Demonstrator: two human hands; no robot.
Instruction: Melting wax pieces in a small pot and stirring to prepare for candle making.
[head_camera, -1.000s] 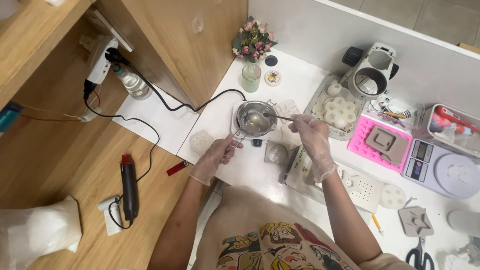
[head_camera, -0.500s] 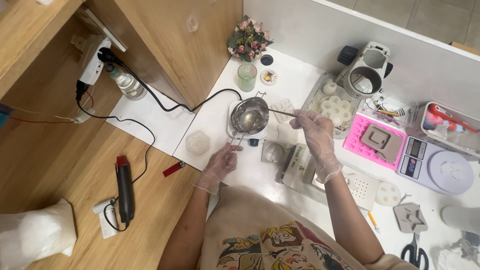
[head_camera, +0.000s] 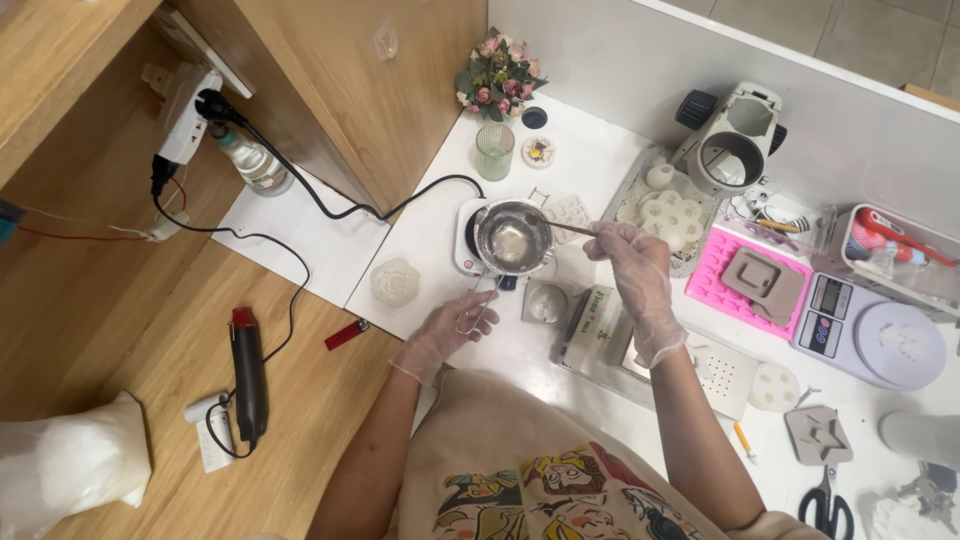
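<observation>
While the pot (head_camera: 513, 237) sits on a small white hotplate (head_camera: 467, 252) just beyond both hands, the left hand (head_camera: 447, 328) grips its wire handle (head_camera: 479, 298). Beside it, the right hand (head_camera: 632, 262) pinches a thin stick (head_camera: 566, 227), whose tip reaches into the pot.

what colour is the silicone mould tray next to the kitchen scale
Pink; the silicone mould tray shows clearly in the head view.
</observation>
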